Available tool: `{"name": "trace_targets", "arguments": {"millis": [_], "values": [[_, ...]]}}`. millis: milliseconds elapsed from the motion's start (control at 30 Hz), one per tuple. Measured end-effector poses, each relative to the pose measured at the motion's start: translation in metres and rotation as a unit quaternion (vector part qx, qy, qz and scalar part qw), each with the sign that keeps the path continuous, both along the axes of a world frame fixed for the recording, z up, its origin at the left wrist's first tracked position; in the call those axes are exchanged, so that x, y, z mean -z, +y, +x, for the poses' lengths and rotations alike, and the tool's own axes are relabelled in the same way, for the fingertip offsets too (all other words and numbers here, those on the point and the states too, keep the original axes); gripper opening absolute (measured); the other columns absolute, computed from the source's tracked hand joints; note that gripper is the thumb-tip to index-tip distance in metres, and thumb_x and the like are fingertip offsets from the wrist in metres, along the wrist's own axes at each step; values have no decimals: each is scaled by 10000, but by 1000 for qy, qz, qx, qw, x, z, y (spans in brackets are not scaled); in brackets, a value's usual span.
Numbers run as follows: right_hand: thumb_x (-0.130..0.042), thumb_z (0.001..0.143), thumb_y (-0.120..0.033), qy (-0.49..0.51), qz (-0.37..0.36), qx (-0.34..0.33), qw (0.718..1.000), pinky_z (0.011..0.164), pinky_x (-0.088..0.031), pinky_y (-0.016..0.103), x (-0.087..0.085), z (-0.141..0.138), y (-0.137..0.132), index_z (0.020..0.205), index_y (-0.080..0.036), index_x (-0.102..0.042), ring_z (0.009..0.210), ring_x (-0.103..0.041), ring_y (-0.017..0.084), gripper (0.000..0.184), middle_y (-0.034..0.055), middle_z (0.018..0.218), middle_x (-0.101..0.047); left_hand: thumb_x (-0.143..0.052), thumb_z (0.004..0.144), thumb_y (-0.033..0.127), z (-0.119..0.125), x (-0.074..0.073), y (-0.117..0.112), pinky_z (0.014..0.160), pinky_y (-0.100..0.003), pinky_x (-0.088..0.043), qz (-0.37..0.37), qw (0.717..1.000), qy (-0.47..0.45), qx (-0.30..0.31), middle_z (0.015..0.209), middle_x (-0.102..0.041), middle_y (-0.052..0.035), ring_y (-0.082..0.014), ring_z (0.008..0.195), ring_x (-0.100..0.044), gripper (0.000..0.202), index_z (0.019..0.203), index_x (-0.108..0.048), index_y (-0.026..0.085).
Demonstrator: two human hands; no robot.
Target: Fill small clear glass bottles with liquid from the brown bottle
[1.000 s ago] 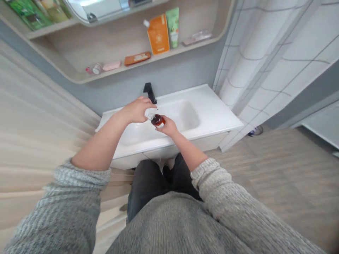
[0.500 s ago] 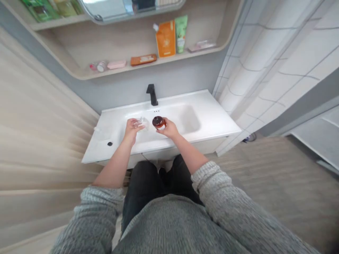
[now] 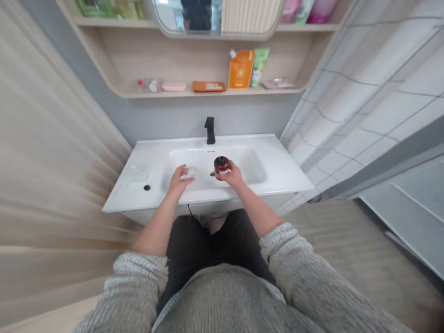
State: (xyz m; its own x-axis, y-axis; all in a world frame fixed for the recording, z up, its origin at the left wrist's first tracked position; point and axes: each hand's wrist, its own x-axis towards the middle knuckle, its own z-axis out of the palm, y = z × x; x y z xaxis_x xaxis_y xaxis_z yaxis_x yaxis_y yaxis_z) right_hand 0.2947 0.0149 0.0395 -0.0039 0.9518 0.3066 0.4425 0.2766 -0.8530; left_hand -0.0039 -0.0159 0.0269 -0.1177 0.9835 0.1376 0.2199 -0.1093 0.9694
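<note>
Over the white sink basin [image 3: 249, 162] my right hand [image 3: 233, 176] grips a small dark amber bottle [image 3: 221, 164] held upright. My left hand [image 3: 178, 181] is closed on a small clear cap [image 3: 189, 172], held a hand's width to the left of the bottle. Both hands hover over the front half of the basin, in front of the black tap [image 3: 210, 130].
The white counter [image 3: 138, 185] has a small black round thing [image 3: 147, 188] on its left side. A wooden shelf [image 3: 208, 92] above holds an orange pouch [image 3: 240, 69], a green tube, an orange flat pack and small jars. Tiled wall at right, slatted panel at left.
My left hand has pulled the clear cap off the bottle and moved it left and down. The view has tilted up and squared to the sink.
</note>
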Motion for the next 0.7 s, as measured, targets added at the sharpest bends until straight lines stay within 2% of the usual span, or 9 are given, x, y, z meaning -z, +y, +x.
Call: {"name": "trace_targets", "arguments": {"millis": [133, 233, 433, 567, 700], "values": [[-979, 623, -540, 28, 1, 32, 999, 955, -648, 441, -5, 40, 5, 1268, -208, -741, 1058, -777, 312, 763, 88, 1172, -838, -965, 610, 389, -2, 8, 5, 928, -394, -588, 17, 997, -73, -5, 1260, -680, -82, -262, 1159, -650, 859, 1399, -639, 297], [-989, 607, -557, 22, 9, 65, 998, 1013, -628, 463, -9, 91, 9, 1239, -211, -737, 1058, -769, 308, 763, 94, 1164, -832, -993, 578, 373, -1, 14, 10, 939, -394, -589, 15, 994, -105, -5, 1250, -686, -79, -242, 1101, -663, 877, 1385, -662, 280], [-1008, 588, -568, -5, 22, 159, 987, 1042, -615, 521, -20, 190, 9, 1261, -185, -726, 1078, -768, 337, 824, 129, 1125, -832, -999, 600, 360, 0, 23, 17, 971, -438, -601, 11, 994, -107, 7, 1257, -716, -84, -249, 1071, -714, 844, 1379, -685, 276], [-997, 618, -559, -4, 25, 222, 975, 1060, -605, 518, -24, 228, 8, 1244, -180, -732, 1105, -763, 342, 778, 141, 1145, -828, -999, 608, 355, 3, 25, 16, 951, -440, -596, 20, 997, -67, 8, 1269, -739, -103, -249, 1051, -715, 816, 1361, -697, 267], [-974, 625, -499, 4, 21, 276, 961, 1069, -592, 513, -18, 252, 16, 1252, -189, -728, 1127, -740, 331, 741, 127, 1177, -812, -982, 632, 355, 5, 24, 15, 916, -432, -597, 20, 1000, -8, 22, 1296, -744, -115, -278, 1101, -720, 791, 1363, -693, 267]]}}
